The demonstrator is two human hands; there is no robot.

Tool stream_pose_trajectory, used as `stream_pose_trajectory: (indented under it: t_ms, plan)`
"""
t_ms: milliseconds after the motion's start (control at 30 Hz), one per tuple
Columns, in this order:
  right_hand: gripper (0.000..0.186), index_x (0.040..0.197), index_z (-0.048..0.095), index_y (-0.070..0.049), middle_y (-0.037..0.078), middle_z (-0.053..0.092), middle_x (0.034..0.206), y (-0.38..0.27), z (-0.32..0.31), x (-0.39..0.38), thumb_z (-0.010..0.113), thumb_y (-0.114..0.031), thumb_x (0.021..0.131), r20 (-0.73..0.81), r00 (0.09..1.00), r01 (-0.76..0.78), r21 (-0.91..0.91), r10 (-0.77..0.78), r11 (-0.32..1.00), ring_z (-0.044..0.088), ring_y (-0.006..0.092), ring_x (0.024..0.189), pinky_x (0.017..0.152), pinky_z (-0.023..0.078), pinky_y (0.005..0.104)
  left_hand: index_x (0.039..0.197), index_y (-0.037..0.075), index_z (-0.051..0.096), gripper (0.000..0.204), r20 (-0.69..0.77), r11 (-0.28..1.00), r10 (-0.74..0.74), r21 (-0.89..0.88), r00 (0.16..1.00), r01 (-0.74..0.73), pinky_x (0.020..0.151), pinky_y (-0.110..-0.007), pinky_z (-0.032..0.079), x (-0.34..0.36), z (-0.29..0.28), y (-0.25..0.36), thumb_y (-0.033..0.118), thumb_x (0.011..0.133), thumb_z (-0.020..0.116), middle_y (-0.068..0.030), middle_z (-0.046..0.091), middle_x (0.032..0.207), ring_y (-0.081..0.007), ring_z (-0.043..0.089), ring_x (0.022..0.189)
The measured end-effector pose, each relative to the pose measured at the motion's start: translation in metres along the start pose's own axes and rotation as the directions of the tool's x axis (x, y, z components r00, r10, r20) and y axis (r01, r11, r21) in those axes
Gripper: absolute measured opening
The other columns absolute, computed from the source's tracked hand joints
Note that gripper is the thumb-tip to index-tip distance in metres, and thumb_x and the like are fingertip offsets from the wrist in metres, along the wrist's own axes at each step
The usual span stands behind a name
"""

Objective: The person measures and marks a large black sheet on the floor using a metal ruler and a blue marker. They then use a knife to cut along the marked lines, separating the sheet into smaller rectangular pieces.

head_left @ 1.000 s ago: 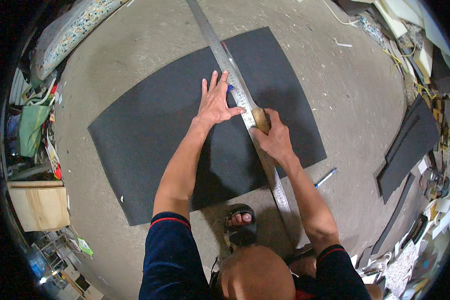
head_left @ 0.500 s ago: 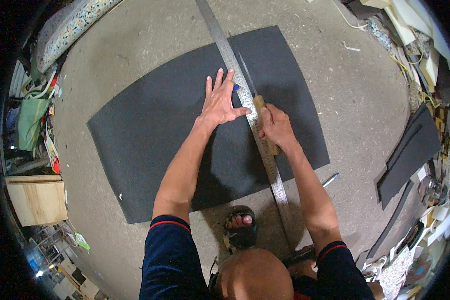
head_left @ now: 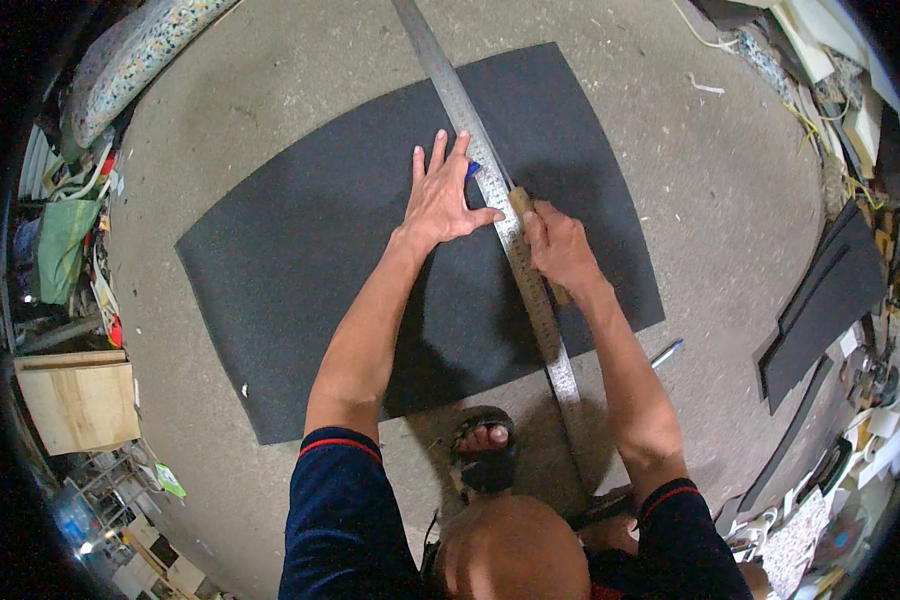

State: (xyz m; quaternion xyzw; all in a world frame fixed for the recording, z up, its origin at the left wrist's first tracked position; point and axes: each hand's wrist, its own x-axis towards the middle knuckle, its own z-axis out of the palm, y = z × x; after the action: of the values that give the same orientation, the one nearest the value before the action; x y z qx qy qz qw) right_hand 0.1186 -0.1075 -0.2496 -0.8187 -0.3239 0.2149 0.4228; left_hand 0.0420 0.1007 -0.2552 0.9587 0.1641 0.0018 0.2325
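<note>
Head view: the right hand (head_left: 567, 248) is closed around the wooden handle of a knife (head_left: 521, 203), gripping the worn, pale-brown wood just beside the ruler's right edge; little of its thin blade shows. The left hand (head_left: 435, 205) lies flat with its fingers spread apart, the thumb tip reaching the near edge of a long metal ruler (head_left: 453, 92). A small blue piece (head_left: 472, 171), its kind unclear, shows by the fingers. Scuffed and silvery, the ruler runs slantwise across a broad sheet (head_left: 300, 270), dark grey, matte and finely grained, and extends past two of its sides.

Beneath the sheet spreads a rough, dusty concrete floor (head_left: 720, 230). A slim pen (head_left: 668, 353) lies near the sheet's right corner. Farther right, flat dark offcuts (head_left: 832, 290) overlap; at left sit a boxy pale-wood piece (head_left: 78, 405) and a rounded, multicoloured speckled roll (head_left: 145, 65).
</note>
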Motion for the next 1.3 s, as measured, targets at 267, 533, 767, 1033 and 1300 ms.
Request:
stream_pose_trajectory:
  t_ms: [267, 533, 767, 1033, 1300]
  plan:
    - [0.032, 0.098, 0.063, 0.004, 0.033, 0.066, 0.086, -0.011, -0.011, 0.042, 0.05, -0.025, 0.103, 0.05, 0.998, -0.04, -0.034, 0.042, 0.999, 0.066, 0.0508, 0.084, 0.071, 0.054, 0.0559, 0.151, -0.005, 0.031, 0.123, -0.023, 0.998, 0.06, 0.004, 0.998, -0.06, 0.124, -0.06, 0.006, 0.003, 0.005, -0.002, 0.058, 0.062, 0.089, -0.0202, 0.028, 0.164, -0.0407, 0.014, 0.155]
    - [0.025, 0.091, 0.06, 0.003, 0.033, 0.063, 0.084, 0.003, -0.008, -0.024, 0.055, -0.02, 0.102, -0.011, 0.999, -0.036, -0.133, 0.035, 0.99, 0.062, 0.0534, 0.082, 0.067, 0.049, 0.0563, 0.156, -0.006, 0.024, 0.132, -0.048, 0.996, 0.083, 0.016, 0.995, -0.083, 0.123, -0.063, 0.006, 0.007, 0.014, -0.004, 0.06, 0.061, 0.088, -0.0241, 0.029, 0.163, -0.0426, 0.015, 0.154]
    - [0.013, 0.102, 0.059, 0.0, 0.032, 0.061, 0.078, 0.001, -0.037, -0.167, 0.059, -0.013, 0.099, 0.099, 0.966, -0.23, -0.096, 0.24, 0.968, 0.061, 0.0534, 0.075, 0.061, 0.049, 0.051, 0.157, -0.005, 0.021, 0.137, -0.09, 0.99, 0.131, 0.065, 0.987, -0.125, 0.124, -0.061, 0.005, 0.006, 0.02, -0.022, 0.07, 0.061, 0.085, -0.0295, 0.029, 0.16, -0.0418, 0.014, 0.155]
    - [0.018, 0.108, 0.059, -0.002, 0.025, 0.065, 0.09, 0.023, -0.082, -0.359, 0.061, -0.017, 0.099, 0.211, 0.886, -0.419, -0.024, 0.414, 0.908, 0.063, 0.0478, 0.08, 0.067, 0.052, 0.0472, 0.158, -0.004, 0.018, 0.133, -0.071, 0.979, 0.185, 0.098, 0.98, -0.178, 0.124, -0.061, 0.001, 0.012, 0.028, -0.031, 0.071, 0.067, 0.082, -0.0278, 0.034, 0.158, -0.0416, 0.011, 0.155]
    - [0.034, 0.129, 0.059, -0.003, 0.023, 0.069, 0.109, 0.02, -0.119, -0.496, 0.06, -0.013, 0.096, 0.333, 0.705, -0.633, -0.105, 0.627, 0.767, 0.07, 0.0412, 0.099, 0.081, 0.056, 0.0435, 0.158, -0.006, 0.016, 0.131, -0.023, 0.984, 0.145, 0.112, 0.989, -0.142, 0.124, -0.06, 0.002, 0.013, 0.027, -0.022, 0.066, 0.071, 0.082, -0.0258, 0.045, 0.151, -0.0411, 0.011, 0.155]
